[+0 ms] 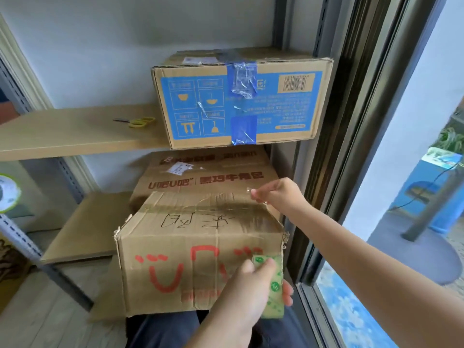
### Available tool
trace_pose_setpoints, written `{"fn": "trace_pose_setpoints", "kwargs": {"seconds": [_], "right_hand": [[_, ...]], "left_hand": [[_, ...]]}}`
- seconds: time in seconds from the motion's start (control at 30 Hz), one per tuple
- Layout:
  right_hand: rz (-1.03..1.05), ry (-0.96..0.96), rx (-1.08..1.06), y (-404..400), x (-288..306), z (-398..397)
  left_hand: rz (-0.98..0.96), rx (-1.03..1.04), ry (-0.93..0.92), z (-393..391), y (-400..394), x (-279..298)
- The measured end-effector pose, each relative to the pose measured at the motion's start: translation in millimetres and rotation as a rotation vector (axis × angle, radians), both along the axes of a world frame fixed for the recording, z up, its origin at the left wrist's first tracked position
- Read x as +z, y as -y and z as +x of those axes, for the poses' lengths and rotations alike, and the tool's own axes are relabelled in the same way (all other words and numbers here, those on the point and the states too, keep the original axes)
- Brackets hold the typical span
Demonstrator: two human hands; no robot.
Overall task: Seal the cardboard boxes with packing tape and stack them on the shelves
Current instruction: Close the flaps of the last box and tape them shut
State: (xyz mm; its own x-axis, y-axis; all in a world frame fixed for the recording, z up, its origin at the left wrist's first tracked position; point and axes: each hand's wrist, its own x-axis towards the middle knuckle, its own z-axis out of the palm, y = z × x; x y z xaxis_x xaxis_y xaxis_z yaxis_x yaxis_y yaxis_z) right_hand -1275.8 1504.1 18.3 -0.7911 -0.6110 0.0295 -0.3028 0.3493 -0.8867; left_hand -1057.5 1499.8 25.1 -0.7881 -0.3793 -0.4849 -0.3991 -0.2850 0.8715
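- Left hand grips a green-printed roll of clear packing tape against a worn brown cardboard box resting on the person's lap.
- Right hand pinches the clear tape end above the box's far top edge.

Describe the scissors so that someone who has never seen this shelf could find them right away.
Start at the upper light wooden shelf board, where the cardboard box with blue printed panels and blue tape stands at the right end. Just left of that box, lying flat on the board, are the small yellow-handled scissors, blades pointing left. They are the only loose tool on that board, and the only yellow thing.
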Motion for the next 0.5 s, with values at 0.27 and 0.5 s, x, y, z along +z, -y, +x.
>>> {"fn": "trace_pose_setpoints", "kwargs": {"seconds": [0.27,0.5], "right_hand": [[0.185,-0.227,0.000,15.8,-23.4,2.6],[0.423,-0.427,0.002,1.5,-39.2,4.5]], "left_hand": [[0.079,-0.012,0.092,-15.6,5.5,-7.1],[-0.087,0.109,0.150,-9.0,0.3,-26.1]]}}
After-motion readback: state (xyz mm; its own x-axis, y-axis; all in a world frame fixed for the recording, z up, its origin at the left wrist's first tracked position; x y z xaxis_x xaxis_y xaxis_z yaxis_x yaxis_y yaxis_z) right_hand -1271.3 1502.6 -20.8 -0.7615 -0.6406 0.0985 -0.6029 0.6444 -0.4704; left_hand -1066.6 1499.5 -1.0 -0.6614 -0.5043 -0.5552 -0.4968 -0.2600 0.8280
